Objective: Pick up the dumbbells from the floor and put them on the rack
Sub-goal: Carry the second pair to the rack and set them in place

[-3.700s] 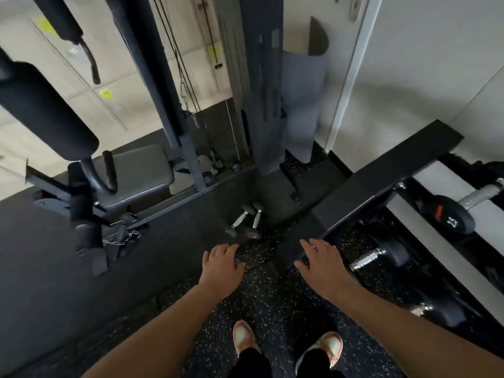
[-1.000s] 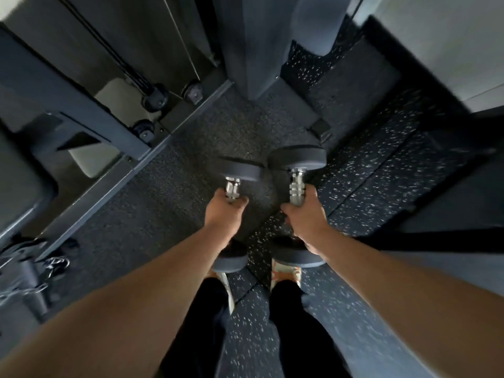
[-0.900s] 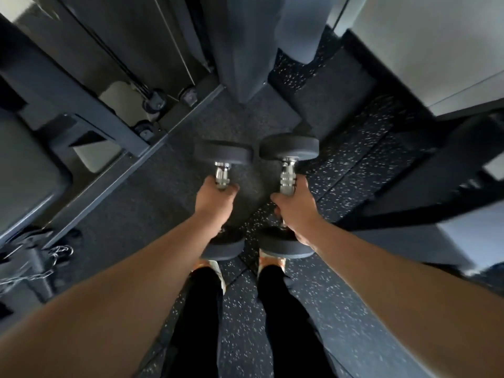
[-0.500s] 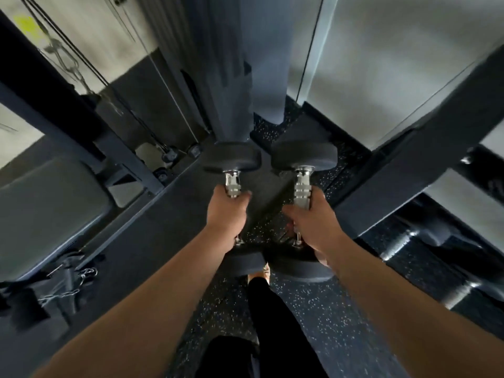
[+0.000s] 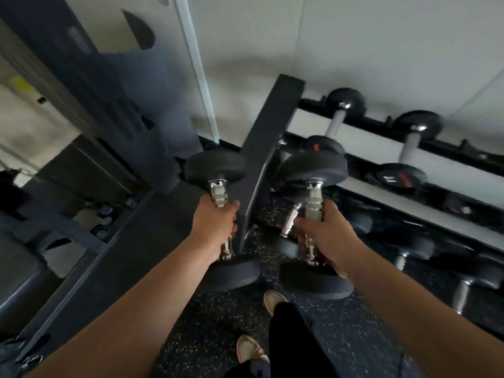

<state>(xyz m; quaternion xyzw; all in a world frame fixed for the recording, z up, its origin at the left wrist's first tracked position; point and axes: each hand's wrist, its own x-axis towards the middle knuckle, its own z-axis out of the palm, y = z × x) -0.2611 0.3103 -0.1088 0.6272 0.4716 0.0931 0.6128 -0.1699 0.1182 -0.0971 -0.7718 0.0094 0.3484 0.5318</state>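
Each of my hands holds a small dumbbell with black round heads and a chrome handle, lifted off the floor. My left hand (image 5: pixel 214 225) is shut on the left dumbbell (image 5: pixel 216 169). My right hand (image 5: pixel 326 236) is shut on the right dumbbell (image 5: pixel 315 166). Both dumbbells point away from me, side by side. The black dumbbell rack (image 5: pixel 272 137) rises just beyond them, its end post between the two far heads, its tiers running off to the right.
Bigger dumbbells (image 5: pixel 401 175) rest on the rack's upper tier, and more dumbbells (image 5: pixel 463 287) sit low at the right. A cable machine frame (image 5: pixel 109 113) stands at the left. My feet (image 5: pixel 274 298) are on speckled rubber flooring. White wall behind.
My hands closed on the two dumbbells and lifted them off the floor. Since half a second ago I have turned right, so the rack with its stored dumbbells has come into view.
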